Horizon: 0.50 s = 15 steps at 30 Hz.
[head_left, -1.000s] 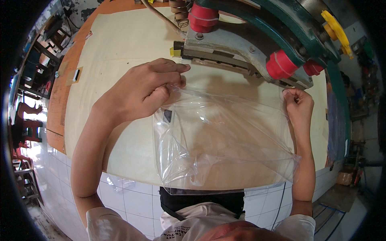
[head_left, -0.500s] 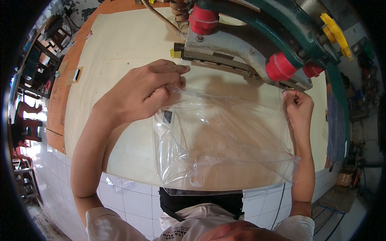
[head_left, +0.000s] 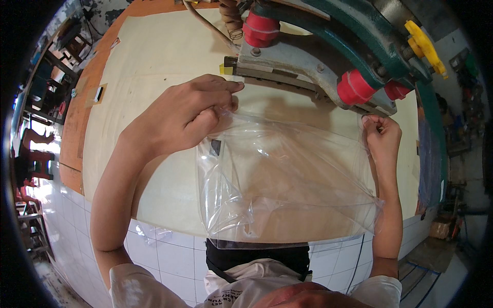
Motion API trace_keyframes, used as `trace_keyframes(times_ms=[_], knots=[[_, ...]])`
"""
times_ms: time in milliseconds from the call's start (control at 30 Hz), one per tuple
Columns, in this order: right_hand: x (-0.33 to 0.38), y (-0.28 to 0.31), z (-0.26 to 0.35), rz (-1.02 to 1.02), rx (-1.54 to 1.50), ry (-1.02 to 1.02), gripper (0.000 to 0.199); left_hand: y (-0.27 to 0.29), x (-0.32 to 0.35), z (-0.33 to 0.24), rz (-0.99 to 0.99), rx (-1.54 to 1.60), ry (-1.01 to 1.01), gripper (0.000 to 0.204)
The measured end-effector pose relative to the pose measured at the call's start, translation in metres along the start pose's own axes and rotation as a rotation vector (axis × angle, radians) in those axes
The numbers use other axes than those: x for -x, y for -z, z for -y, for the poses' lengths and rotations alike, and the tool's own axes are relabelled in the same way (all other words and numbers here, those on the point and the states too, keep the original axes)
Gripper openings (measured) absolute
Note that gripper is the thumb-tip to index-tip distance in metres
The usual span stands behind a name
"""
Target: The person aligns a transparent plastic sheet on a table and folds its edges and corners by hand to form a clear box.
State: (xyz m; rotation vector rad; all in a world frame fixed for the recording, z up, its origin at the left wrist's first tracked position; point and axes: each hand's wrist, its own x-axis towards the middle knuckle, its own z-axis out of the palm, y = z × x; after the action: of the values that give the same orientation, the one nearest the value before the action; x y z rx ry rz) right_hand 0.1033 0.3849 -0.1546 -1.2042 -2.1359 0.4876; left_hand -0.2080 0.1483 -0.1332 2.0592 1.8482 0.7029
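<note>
My left hand (head_left: 187, 113) pinches the clear, crinkled plastic bag (head_left: 282, 185) at its ten o'clock corner; my right hand (head_left: 381, 136) is clenched on its two o'clock corner. Bag spread over the pale tabletop (head_left: 154, 61), green-armed sealing machine (head_left: 328, 56) at twelve.

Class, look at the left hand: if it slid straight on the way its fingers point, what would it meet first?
Probably the grey metal bar of the green machine, just beyond the left hand, though depth is hard to judge.

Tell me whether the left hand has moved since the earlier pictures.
No. The left hand pinches the clear plastic bag at the same spot, just below the grey sealing bar, as before.
</note>
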Motion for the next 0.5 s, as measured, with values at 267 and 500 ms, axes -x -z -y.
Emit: trace_keyframes(times_ms=[267, 500], knots=[[-0.0013, -0.0016, -0.0055, -0.004, -0.004, 0.012, 0.019, -0.0037, 0.0019, 0.0032, -0.040, 0.022, -0.031, 0.065], [-0.0032, -0.0009, -0.0077, -0.014, 0.006, 0.016, 0.021, -0.0043, 0.0013, 0.0082, -0.045, 0.063, -0.068, 0.082]])
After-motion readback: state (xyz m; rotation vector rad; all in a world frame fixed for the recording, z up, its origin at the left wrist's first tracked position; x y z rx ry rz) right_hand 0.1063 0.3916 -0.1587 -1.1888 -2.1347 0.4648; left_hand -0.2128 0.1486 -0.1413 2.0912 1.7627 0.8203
